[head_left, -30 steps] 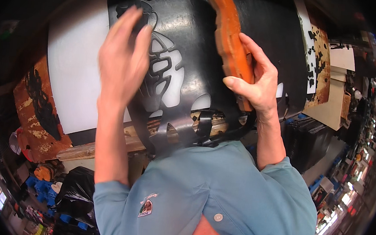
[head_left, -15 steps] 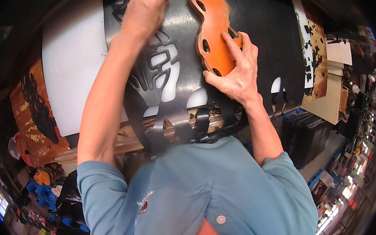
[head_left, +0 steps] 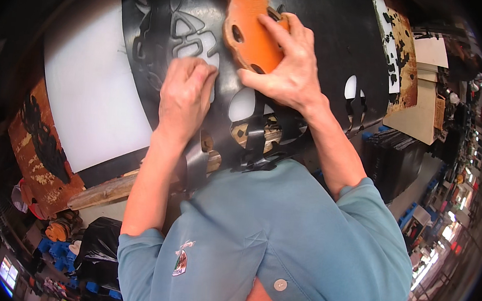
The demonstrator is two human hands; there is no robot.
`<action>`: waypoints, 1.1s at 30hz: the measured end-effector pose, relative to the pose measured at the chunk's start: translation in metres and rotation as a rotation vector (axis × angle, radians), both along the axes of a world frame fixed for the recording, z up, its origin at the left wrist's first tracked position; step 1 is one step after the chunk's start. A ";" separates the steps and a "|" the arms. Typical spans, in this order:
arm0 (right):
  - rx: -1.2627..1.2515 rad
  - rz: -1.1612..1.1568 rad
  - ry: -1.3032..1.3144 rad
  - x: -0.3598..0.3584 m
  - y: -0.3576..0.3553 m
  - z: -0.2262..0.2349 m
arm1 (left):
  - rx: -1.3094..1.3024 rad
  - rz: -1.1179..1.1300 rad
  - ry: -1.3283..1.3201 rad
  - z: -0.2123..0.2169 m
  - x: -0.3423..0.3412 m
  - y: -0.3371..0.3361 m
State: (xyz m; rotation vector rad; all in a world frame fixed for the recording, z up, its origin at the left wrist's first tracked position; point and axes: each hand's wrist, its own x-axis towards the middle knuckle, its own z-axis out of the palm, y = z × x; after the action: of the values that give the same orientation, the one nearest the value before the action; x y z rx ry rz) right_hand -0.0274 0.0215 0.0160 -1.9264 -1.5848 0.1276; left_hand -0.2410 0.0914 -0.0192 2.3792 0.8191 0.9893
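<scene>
A black sheet (head_left: 340, 39), apparently rubber or leather, lies across the work surface, with many shapes cut out of it along its left and near parts. On it rests an orange wavy-edged cutting die (head_left: 251, 24) with dark oval holes and a brown rim; its far end runs out of the picture. My right hand (head_left: 290, 64) grips the die's near right part, thumb at the near end and fingers along the right side. To the left, my left hand (head_left: 186, 92) is closed over the cut-out part of the sheet, fingertips pinched together; what they hold is hidden.
A white board (head_left: 90, 93) lies under the sheet and shows at left. Beyond it is a rusty brown plate (head_left: 40, 146) with black scraps. A wooden bar (head_left: 102, 193) runs along the near edge. At right stand pale boxes (head_left: 420, 105) and a dark stack (head_left: 396, 160).
My left hand has come down from the far part of the sheet towards me, still closed. My right hand and the cutting die have shifted a little left and away; the view has shifted too.
</scene>
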 end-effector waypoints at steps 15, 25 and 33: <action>-0.058 0.187 0.091 0.025 0.012 -0.004 | -0.232 0.045 -0.109 0.010 -0.007 0.022; 0.173 0.219 0.141 0.039 -0.026 -0.034 | -0.357 -0.080 -0.095 0.037 -0.027 -0.121; 0.110 0.302 0.101 0.028 -0.017 -0.017 | 0.014 0.066 0.006 -0.008 -0.013 -0.131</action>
State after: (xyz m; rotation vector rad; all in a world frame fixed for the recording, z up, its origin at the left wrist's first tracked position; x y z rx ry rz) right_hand 0.0002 0.0042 -0.0008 -1.5643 -1.7657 0.2539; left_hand -0.2540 -0.0401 -0.0268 2.3819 0.9003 1.0176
